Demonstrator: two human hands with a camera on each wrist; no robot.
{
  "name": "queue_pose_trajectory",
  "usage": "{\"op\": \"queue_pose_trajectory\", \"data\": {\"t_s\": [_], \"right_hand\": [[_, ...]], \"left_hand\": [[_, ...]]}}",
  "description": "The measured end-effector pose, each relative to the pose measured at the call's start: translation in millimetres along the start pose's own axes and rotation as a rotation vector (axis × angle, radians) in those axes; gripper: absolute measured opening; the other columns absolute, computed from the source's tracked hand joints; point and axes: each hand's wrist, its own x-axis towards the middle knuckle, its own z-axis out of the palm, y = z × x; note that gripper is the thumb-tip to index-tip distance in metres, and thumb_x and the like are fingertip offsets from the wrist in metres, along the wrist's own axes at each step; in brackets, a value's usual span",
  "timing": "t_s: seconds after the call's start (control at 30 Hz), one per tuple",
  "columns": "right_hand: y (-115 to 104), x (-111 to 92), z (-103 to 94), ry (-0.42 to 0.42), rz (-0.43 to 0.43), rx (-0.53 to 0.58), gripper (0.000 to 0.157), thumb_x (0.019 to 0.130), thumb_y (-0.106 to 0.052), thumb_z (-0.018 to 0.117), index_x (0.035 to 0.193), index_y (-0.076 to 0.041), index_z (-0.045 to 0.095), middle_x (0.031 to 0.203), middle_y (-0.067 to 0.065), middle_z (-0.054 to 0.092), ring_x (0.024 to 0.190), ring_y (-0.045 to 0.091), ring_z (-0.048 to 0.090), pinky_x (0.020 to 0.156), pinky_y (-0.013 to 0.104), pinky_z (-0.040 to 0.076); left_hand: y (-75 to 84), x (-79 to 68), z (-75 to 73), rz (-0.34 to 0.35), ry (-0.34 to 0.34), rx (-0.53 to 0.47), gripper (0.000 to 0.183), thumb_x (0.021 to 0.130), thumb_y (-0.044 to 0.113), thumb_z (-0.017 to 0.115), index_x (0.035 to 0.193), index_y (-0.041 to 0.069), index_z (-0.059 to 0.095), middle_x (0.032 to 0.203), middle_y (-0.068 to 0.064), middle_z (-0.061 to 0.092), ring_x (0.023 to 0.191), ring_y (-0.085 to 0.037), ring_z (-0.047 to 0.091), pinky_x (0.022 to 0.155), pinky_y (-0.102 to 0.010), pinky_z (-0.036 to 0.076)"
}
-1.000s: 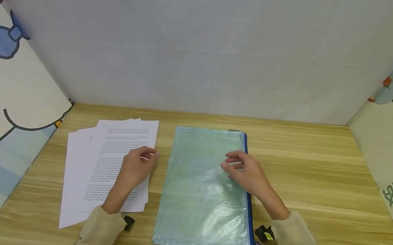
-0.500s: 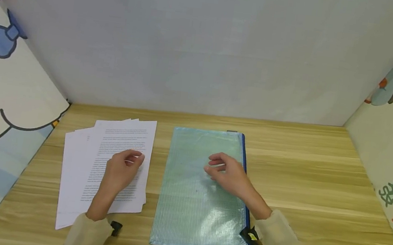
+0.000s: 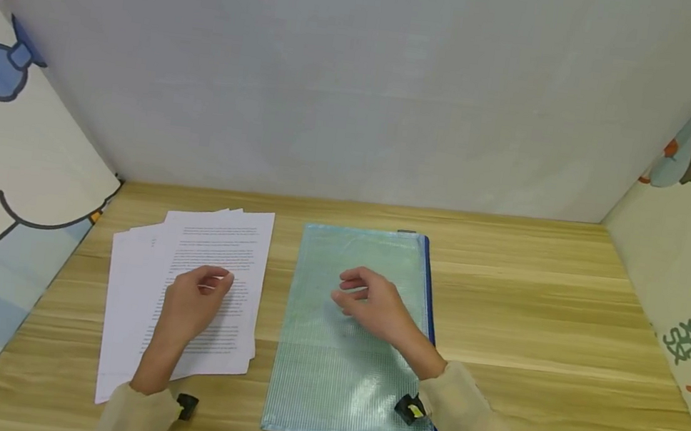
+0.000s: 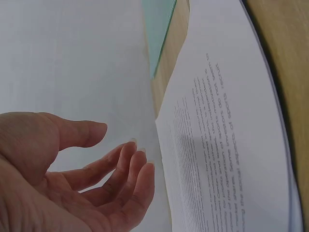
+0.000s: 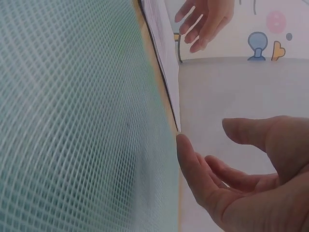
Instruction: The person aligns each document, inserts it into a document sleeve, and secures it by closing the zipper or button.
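Note:
Printed paper sheets [image 3: 251,247] lie in a loosely fanned pile on the left part of the table. Over them is my left hand [image 3: 191,304], its fingers loosely curved and holding nothing; the left wrist view shows a gap between thumb and fingers [image 4: 140,193]. To the right of the papers lies a flat, translucent green mesh zipper pouch [image 3: 312,384], with a blue zipper edge along its right side. My right hand [image 3: 373,309] hovers above the pouch's middle, thumb apart from the relaxed fingers, nothing in its grasp.
The wood-grain table [image 3: 536,296] meets a plain grey wall [image 3: 361,88] at the back. Cartoon-printed panels stand on the left [image 3: 16,153] and right. A small black device [image 3: 409,409] is strapped at the right wrist, another at the left.
Both hands have drifted left: the left one from the papers' right edge to over the text, the right one from near the zipper to the pouch's middle. Papers and pouch stay put.

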Motion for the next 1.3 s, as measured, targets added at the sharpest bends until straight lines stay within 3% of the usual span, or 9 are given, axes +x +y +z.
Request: {"op": "queue_pose_trajectory", "data": {"t_s": [0.5,0.87,1.03,1.3], "right_hand": [[-2.6,15.3,31.3,-0.036,0.046,0.048,0.037,0.099,-0.016,0.070,0.127,0.006,0.062,0.121,0.019,0.068,0.105,0.031,0.070,0.079,0.031,0.060],[-11.1,22.7,53.4,-0.057,-0.013,-0.004,0.038,0.098,-0.015,0.070,0.128,0.006,0.062,0.122,0.019,0.069,0.110,0.035,0.068,0.086,0.036,0.058],[-12.4,26.5,64.5,-0.052,-0.014,-0.011,0.037,0.098,-0.016,0.070,0.127,0.006,0.063,0.122,0.018,0.069,0.111,0.034,0.068,0.089,0.036,0.057],[-15.7,29.4,72.6,-0.124,0.042,-0.028,0.047,0.100,-0.019,0.068,0.137,0.007,0.056,0.129,0.020,0.064,0.118,0.034,0.064,0.095,0.042,0.055]], "left_hand": [[-24.0,-2.3,-16.6,-0.070,0.041,0.033,0.038,0.104,0.024,0.059,0.125,-0.008,0.066,0.114,-0.027,0.069,0.105,-0.041,0.066,0.088,-0.047,0.051],[-41.4,-4.2,-26.8,-0.128,0.079,0.057,0.038,0.104,0.024,0.059,0.125,-0.007,0.066,0.113,-0.027,0.069,0.103,-0.040,0.066,0.078,-0.038,0.049],[-52.9,-3.9,-31.1,-0.154,0.092,0.069,0.039,0.104,0.024,0.058,0.125,-0.008,0.066,0.114,-0.029,0.068,0.103,-0.042,0.065,0.079,-0.039,0.048],[-62.5,-3.4,-37.6,-0.208,0.094,0.080,0.042,0.105,0.024,0.055,0.128,-0.011,0.061,0.119,-0.032,0.064,0.106,-0.044,0.062,0.083,-0.046,0.050]]}}
